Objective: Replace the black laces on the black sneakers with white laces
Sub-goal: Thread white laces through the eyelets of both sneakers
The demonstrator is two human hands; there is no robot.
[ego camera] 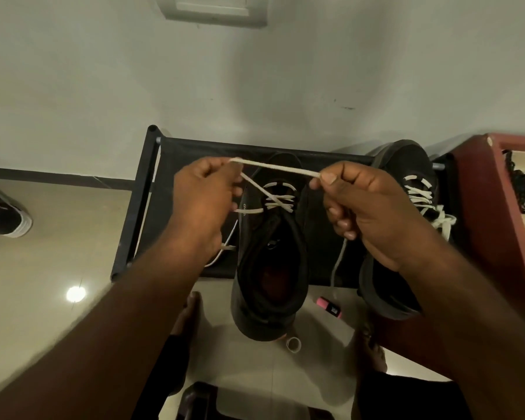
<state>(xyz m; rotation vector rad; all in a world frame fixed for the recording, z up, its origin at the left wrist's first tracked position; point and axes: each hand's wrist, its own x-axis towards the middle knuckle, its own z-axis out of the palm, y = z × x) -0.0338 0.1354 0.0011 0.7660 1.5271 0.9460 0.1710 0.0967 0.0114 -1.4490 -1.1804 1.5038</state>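
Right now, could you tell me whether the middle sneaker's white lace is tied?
No, the white lace of the middle sneaker is untied, stretched between the left hand and right hand.

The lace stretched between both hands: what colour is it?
The lace is white; head view.

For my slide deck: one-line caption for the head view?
Left hand and right hand pinch a white lace above a half-laced black sneaker on a rack; second sneaker already laced.

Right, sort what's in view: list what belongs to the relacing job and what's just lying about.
Job: white lace, held by left hand and right hand; half-laced sneaker; fully laced sneaker.
Lying about: pink marker; tape roll; shoe far left.
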